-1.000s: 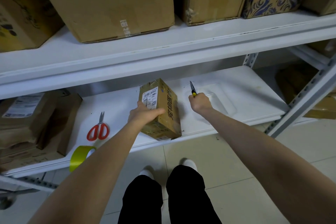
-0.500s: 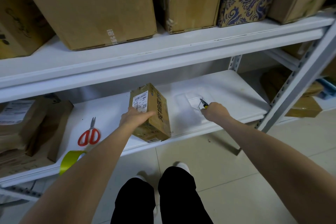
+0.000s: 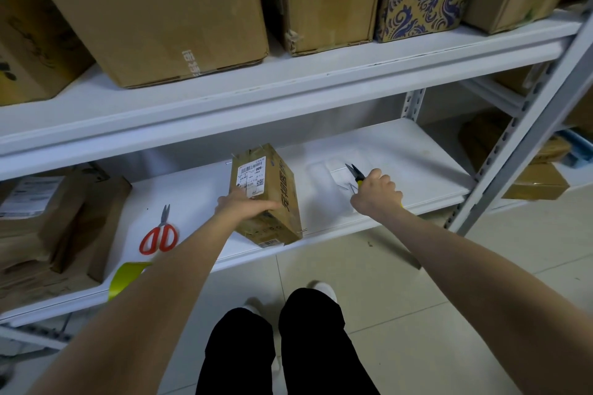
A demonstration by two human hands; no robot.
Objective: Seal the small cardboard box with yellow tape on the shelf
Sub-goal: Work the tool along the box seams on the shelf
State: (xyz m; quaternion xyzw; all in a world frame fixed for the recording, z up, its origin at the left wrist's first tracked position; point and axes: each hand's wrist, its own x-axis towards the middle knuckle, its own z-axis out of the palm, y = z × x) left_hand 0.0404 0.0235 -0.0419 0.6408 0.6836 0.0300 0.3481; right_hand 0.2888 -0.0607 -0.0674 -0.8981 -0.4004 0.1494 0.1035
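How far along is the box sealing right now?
Early. Done: the small box stands on the shelf, steadied by the left hand. In hand: the right hand grips a yellow-handled cutter over a clear tray. Left: the yellow tape lies untouched at the shelf edge near the red scissors, and no yellow tape shows on the box.

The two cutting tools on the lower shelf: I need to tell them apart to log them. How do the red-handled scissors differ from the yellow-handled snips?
The red-handled scissors lie flat and untouched on the white lower shelf, left of the small cardboard box; the yellow-handled snips are gripped in the right hand, right of the box. The scissors show closed blades and loop handles; the snips' dark blades stand slightly apart and look shorter. Both point toward the shelf's back.
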